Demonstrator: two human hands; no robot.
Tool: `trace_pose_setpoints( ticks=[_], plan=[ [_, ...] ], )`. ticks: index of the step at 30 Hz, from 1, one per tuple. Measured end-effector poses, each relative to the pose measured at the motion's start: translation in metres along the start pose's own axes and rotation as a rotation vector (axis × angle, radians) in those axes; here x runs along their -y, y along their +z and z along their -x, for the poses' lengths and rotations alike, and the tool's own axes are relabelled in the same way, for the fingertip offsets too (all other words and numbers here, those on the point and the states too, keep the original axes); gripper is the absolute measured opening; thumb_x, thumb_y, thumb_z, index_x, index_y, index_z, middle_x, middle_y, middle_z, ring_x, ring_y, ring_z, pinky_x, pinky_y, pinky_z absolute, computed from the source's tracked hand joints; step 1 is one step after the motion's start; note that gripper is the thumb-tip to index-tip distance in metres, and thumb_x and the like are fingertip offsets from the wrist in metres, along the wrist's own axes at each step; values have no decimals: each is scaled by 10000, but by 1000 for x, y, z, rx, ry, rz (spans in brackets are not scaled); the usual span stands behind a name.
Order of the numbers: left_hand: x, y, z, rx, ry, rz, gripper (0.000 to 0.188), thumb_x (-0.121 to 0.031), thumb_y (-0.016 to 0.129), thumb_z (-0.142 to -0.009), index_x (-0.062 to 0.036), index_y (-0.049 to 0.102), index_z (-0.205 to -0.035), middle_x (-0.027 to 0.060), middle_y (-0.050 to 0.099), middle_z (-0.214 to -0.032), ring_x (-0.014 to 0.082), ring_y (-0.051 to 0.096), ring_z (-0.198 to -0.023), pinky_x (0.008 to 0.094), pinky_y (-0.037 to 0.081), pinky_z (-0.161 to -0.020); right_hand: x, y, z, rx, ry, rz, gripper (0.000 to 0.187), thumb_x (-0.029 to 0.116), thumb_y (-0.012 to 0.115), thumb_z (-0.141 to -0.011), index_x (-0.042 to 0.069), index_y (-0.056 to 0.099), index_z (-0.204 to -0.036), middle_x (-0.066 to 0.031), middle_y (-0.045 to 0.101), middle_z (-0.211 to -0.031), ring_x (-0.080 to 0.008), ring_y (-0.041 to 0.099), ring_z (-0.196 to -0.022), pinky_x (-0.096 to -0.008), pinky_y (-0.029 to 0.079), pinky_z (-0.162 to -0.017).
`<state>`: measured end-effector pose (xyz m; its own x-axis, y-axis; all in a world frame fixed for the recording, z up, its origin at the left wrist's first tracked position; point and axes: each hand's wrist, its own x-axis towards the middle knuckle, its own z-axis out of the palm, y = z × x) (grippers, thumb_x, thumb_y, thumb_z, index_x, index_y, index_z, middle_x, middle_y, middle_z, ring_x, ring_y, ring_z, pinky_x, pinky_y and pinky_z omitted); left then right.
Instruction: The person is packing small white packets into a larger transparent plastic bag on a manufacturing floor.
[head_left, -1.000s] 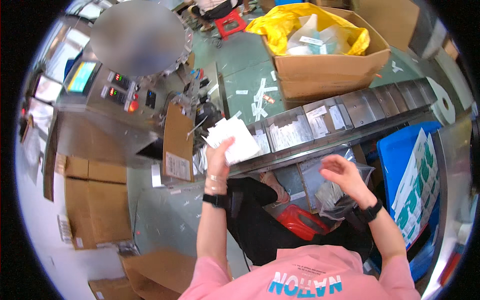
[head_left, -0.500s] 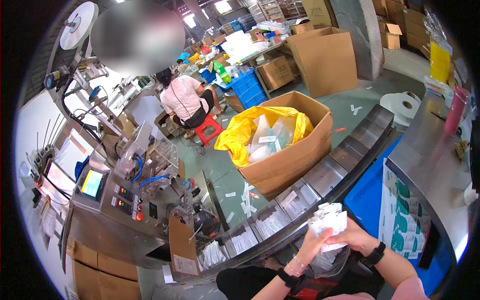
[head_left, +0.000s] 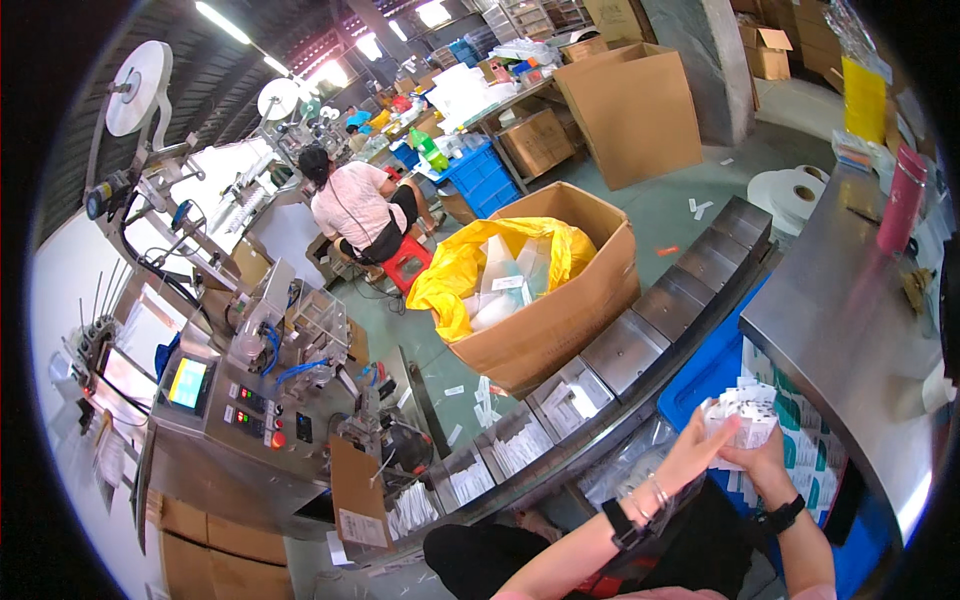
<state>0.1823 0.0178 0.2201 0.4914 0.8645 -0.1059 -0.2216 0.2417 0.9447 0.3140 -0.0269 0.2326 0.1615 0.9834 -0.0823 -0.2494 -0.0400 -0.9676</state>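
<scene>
Both my hands are closed round a thick bundle of small white packets (head_left: 743, 412), held over the right side. My left hand (head_left: 696, 446) grips the bundle's left side, while my right hand (head_left: 764, 466) holds it from the lower right. Beneath them lies a white and green printed sheet (head_left: 812, 440) in a blue bin (head_left: 690, 392). A clear plastic bag (head_left: 628, 468) sits left of my left wrist. Beyond it, a curved metal conveyor (head_left: 625, 352) carries more white packets (head_left: 520, 446) in its nearer compartments.
A cardboard box (head_left: 560, 325) with a yellow liner stands behind the conveyor. A machine with a control panel (head_left: 235, 405) is at left. A metal table (head_left: 800, 290) with a pink bottle (head_left: 902, 200) borders the right. Farther back, a person (head_left: 350, 205) sits on a red stool (head_left: 405, 262).
My hands have carried the packet bundle right, from over the clear bag to over the blue bin. The whole view has shifted slightly.
</scene>
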Motion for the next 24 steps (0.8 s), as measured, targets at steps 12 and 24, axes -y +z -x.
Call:
trace_pose_setpoints(
  ticks=[12,24],
  plan=[
    [12,25,-51,-269,267,-312,432,-292,495,-910,30,501,-1197,118,553,-1172,189,496,-1096,300,366,-960,-7,-60,-12,111,-274,392,1203,162,874,-486,81,109,-1410,-136,292,-1387,-247,282,-1294,-376,249,-1066],
    [28,45,-51,-107,6,144,457,-330,360,-965,46,532,-1161,104,544,-1121,161,515,-1022,277,400,-892,-22,-68,-3,58,-169,283,1157,177,879,-514,39,132,-1387,-146,371,-1330,-224,380,-1224,-333,294,-1031]
  ],
)
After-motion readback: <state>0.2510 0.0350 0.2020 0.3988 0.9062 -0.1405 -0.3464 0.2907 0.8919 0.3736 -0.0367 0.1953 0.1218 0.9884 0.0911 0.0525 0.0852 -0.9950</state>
